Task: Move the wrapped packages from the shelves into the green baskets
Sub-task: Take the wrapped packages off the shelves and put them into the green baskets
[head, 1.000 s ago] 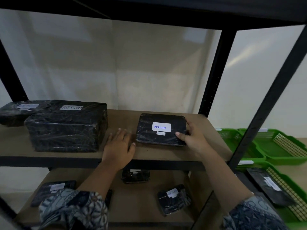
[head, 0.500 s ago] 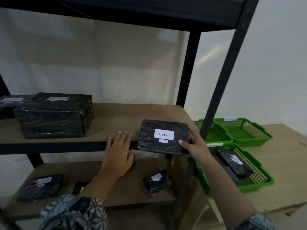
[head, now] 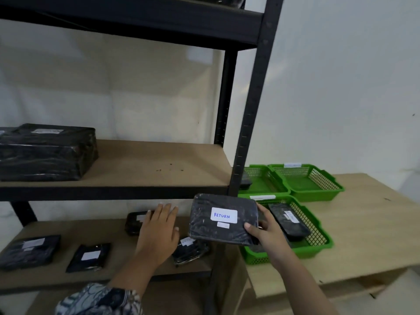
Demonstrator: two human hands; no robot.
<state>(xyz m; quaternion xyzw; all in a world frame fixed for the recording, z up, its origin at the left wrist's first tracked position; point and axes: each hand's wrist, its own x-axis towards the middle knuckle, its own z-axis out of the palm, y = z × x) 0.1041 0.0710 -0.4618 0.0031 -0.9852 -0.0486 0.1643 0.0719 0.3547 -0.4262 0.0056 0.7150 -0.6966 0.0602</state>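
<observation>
My right hand (head: 267, 230) grips a flat black wrapped package (head: 223, 218) with a white "RETURN" label, held in the air in front of the shelf post, left of the near green basket (head: 318, 237). That basket holds another black package (head: 288, 221). My left hand (head: 159, 230) hovers flat and empty, fingers apart, over the lower shelf. A large black package (head: 45, 153) sits on the middle shelf at left. Several small black packages (head: 88, 256) lie on the lower shelf.
Two more green baskets (head: 306, 180) stand behind the near one on a wooden table (head: 368, 223) right of the shelves. A black upright post (head: 252, 123) of the shelf frame stands between the shelves and the baskets.
My right hand has lifted the RETURN package off the middle shelf and carried it down and right toward the baskets. My left hand has come off the shelf edge and dropped lower.
</observation>
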